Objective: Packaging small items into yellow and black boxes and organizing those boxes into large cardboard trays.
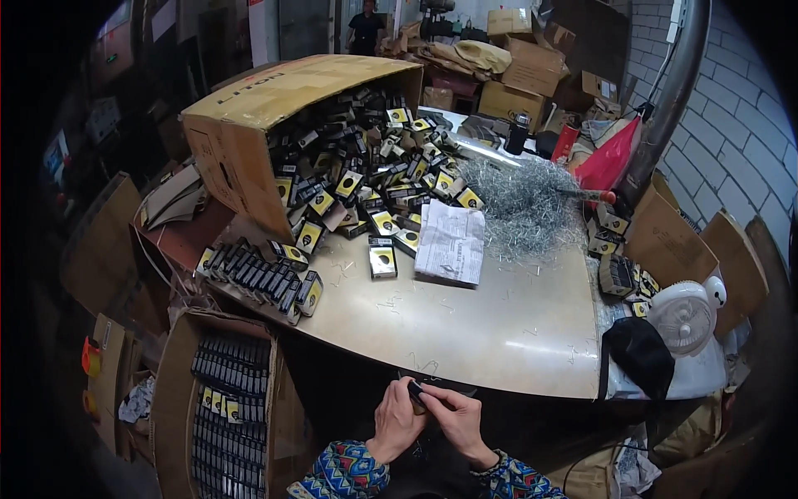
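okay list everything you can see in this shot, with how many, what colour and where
tipped carton: one, brown, table's far left, spilling packets
small packets: too many to count, black and yellow, heaped at its mouth
packet row: one, black, table's left edge
metal staples: one pile, silver, far right
paper sheet: one, white, mid-table
floor carton: one, brown, lower left, packed in rows
fan: one, white, right
table: one, beige
left hand, right hand: together on a small dark item
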`<state>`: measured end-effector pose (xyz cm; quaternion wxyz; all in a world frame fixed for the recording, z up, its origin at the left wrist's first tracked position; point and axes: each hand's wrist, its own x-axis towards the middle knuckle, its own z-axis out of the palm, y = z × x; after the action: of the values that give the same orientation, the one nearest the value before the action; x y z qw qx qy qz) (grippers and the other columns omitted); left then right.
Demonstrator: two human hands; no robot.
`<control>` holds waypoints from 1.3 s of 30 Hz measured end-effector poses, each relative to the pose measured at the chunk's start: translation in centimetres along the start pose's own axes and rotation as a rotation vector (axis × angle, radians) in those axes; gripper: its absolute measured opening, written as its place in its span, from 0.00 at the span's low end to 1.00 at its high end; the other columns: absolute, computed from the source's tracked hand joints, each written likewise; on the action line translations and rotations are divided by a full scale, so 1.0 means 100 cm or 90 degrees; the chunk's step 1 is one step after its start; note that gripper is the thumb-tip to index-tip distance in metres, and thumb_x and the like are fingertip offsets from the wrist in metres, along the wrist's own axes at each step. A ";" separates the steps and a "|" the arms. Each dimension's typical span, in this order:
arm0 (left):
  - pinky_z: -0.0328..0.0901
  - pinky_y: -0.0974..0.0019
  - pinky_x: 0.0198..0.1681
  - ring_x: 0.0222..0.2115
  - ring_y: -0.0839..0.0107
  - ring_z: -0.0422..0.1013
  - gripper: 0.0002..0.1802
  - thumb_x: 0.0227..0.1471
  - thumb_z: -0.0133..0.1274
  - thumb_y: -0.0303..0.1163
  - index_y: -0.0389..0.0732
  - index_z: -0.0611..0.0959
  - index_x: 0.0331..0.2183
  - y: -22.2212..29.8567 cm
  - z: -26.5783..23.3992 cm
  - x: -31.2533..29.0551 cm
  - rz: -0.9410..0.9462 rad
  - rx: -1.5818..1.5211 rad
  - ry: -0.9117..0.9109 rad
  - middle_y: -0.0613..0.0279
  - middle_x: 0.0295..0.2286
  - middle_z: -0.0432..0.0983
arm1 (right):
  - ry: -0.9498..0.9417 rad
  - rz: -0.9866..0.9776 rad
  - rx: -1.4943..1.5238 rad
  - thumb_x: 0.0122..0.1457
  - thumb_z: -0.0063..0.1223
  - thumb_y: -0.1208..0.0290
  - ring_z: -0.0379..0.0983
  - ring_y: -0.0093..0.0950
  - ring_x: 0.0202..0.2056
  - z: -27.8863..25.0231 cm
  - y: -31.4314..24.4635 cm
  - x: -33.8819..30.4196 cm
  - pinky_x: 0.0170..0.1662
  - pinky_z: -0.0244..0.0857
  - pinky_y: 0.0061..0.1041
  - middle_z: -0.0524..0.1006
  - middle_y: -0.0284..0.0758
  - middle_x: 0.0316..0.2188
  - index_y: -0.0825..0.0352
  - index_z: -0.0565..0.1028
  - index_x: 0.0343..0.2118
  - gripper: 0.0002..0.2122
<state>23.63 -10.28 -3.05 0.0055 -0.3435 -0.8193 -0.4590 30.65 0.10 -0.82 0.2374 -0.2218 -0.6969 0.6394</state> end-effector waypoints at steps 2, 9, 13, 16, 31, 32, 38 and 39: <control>0.68 0.51 0.37 0.37 0.42 0.71 0.30 0.45 0.60 0.29 0.34 0.66 0.48 -0.004 0.001 0.002 0.010 0.007 0.000 0.42 0.36 0.71 | 0.018 0.007 0.010 0.56 0.60 0.79 0.76 0.16 0.35 0.002 0.004 0.001 0.40 0.70 0.15 0.83 0.35 0.35 0.72 0.80 0.41 0.10; 0.66 0.48 0.34 0.34 0.41 0.70 0.20 0.47 0.56 0.28 0.37 0.67 0.42 -0.001 -0.002 0.025 -0.069 -0.034 -0.008 0.44 0.32 0.71 | 0.052 -0.411 -0.293 0.53 0.58 0.83 0.80 0.34 0.35 0.012 -0.005 0.017 0.38 0.73 0.26 0.80 0.46 0.36 0.73 0.78 0.39 0.09; 0.66 0.48 0.32 0.33 0.41 0.71 0.18 0.49 0.56 0.28 0.38 0.67 0.40 0.007 -0.001 0.026 -0.090 -0.076 -0.023 0.44 0.33 0.72 | 0.036 -0.484 -0.309 0.49 0.56 0.86 0.79 0.39 0.36 0.001 0.005 0.023 0.38 0.74 0.30 0.79 0.46 0.38 0.73 0.77 0.40 0.13; 0.65 0.52 0.44 0.42 0.46 0.68 0.31 0.46 0.61 0.31 0.34 0.66 0.50 0.017 -0.009 0.037 0.010 -0.045 -0.056 0.45 0.41 0.71 | 0.043 -0.508 -0.384 0.50 0.52 0.89 0.78 0.41 0.37 -0.040 0.001 0.040 0.42 0.73 0.30 0.80 0.47 0.37 0.74 0.77 0.40 0.13; 0.56 0.52 0.52 0.47 0.55 0.63 0.26 0.52 0.53 0.35 0.37 0.71 0.51 -0.059 -0.076 0.169 0.139 0.601 0.166 0.53 0.42 0.69 | -0.226 -0.489 -0.586 0.64 0.48 0.65 0.62 0.45 0.59 -0.039 0.023 0.189 0.61 0.57 0.40 0.68 0.48 0.56 0.69 0.70 0.53 0.18; 0.58 0.52 0.51 0.47 0.54 0.63 0.27 0.51 0.55 0.35 0.37 0.70 0.52 -0.056 -0.069 0.183 0.122 0.560 0.131 0.51 0.44 0.69 | -0.214 -0.488 -0.592 0.64 0.48 0.65 0.62 0.45 0.59 -0.042 0.024 0.201 0.61 0.57 0.40 0.68 0.48 0.56 0.69 0.70 0.53 0.18; 0.63 0.49 0.47 0.44 0.45 0.68 0.31 0.54 0.54 0.45 0.35 0.69 0.52 -0.087 -0.016 0.247 -0.022 0.432 0.090 0.41 0.44 0.70 | -0.210 -0.486 -0.621 0.63 0.47 0.64 0.63 0.45 0.57 -0.056 0.046 0.206 0.61 0.57 0.40 0.69 0.50 0.54 0.73 0.66 0.53 0.20; 0.64 0.50 0.47 0.45 0.44 0.68 0.32 0.53 0.54 0.46 0.34 0.69 0.52 -0.082 -0.007 0.253 -0.056 0.418 0.072 0.40 0.44 0.70 | -0.188 -0.464 -0.652 0.63 0.47 0.64 0.63 0.45 0.57 -0.086 0.048 0.208 0.61 0.57 0.40 0.69 0.50 0.54 0.73 0.66 0.53 0.20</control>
<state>-0.52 0.51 -0.56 0.1415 -0.2619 -0.9359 -0.1885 19.52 20.04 -4.01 0.2049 0.0342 -0.9698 0.1279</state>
